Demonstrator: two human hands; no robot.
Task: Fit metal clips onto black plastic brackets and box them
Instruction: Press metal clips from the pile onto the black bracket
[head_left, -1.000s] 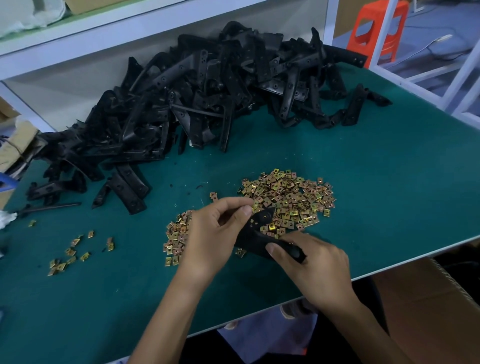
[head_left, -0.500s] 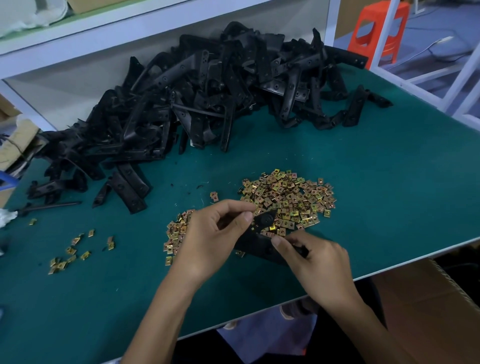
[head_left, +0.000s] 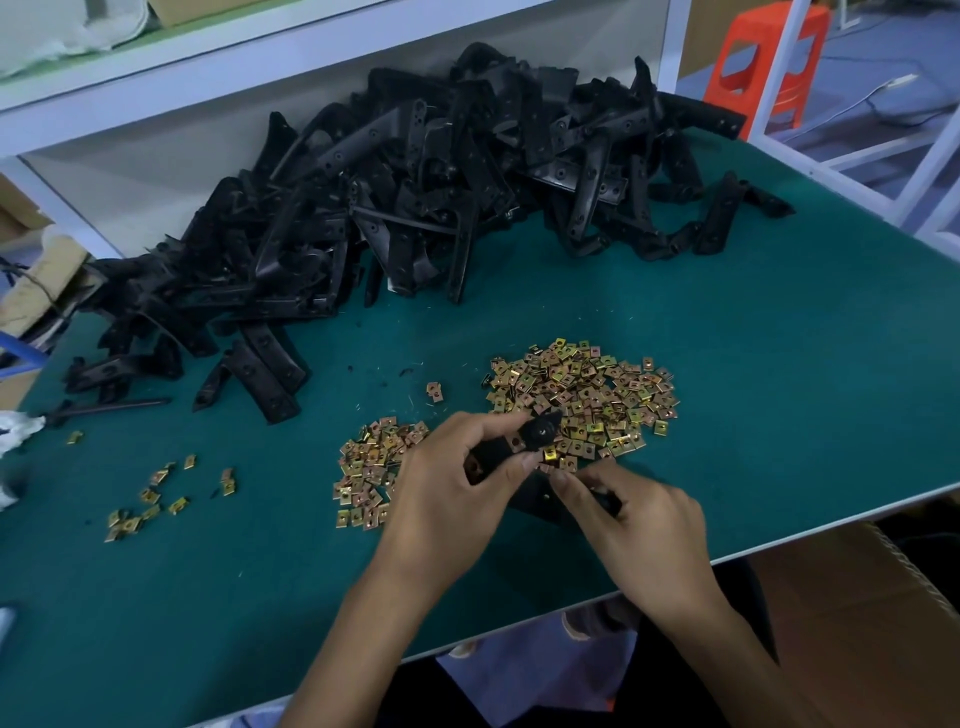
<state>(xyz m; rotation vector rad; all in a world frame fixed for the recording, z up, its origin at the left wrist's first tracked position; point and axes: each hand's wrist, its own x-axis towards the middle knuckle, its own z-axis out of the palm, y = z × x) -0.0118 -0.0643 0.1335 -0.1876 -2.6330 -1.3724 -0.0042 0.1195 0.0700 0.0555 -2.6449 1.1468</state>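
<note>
A black plastic bracket (head_left: 540, 434) is held just above the green table (head_left: 779, 374), near its front edge. My left hand (head_left: 452, 483) grips the bracket's upper end between thumb and fingers. My right hand (head_left: 631, 512) holds the bracket's lower end, its fingertips pinched beside a gold clip (head_left: 551, 456) at the bracket's edge. A big heap of gold metal clips (head_left: 587, 389) lies right behind the bracket, and a second smaller heap of clips (head_left: 371, 467) lies left of my left hand. A large pile of black brackets (head_left: 415, 197) fills the back of the table.
A few scattered clips (head_left: 150, 499) lie at the front left. A white shelf frame (head_left: 670, 41) rises behind the pile. An orange stool (head_left: 769, 67) stands at the far right, and cardboard (head_left: 852, 623) sits below the table's right front edge.
My right hand has slid up along the bracket toward the clip heap, its fingertips now pinched at the bracket's edge. My left hand has shifted its hold slightly, tilting the bracket's tip up.
</note>
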